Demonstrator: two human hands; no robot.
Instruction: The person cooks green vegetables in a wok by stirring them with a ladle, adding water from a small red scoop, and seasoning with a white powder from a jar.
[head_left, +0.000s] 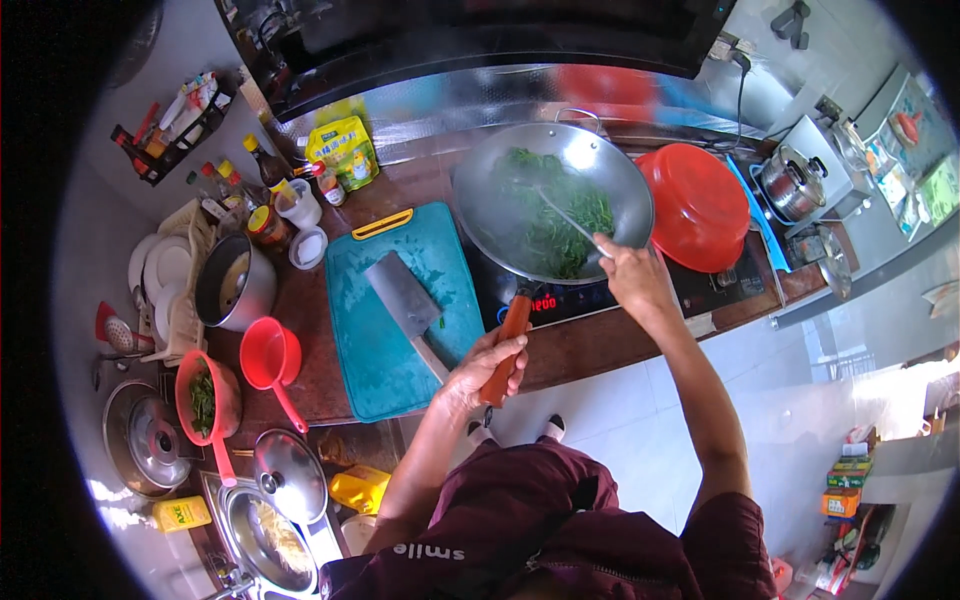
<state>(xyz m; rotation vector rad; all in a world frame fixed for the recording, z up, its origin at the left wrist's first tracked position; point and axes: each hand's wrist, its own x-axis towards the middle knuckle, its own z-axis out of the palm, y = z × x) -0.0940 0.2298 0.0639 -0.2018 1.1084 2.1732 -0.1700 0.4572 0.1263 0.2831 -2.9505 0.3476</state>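
Observation:
A large metal wok (487, 232) stands on the induction cooktop (491, 304), with chopped leafy greens (574, 217) in it and steam over them. My left hand (491, 367) is closed around the wok's wooden handle (514, 322). In my right hand (634, 277) is the thin metal handle of a cooking utensil (566, 214), whose far end is hidden by steam and greens. To the left of the wok, a cleaver (403, 292) lies on a teal cutting board (360, 337).
An upturned red basin (697, 206) sits right of the wok. Farther left are a saucepan (236, 289), two red dippers (270, 352), condiment bottles (262, 161) and a dish rack (187, 330). A sink (262, 555) lies at lower left, a lidded steel pot (787, 184) at far right.

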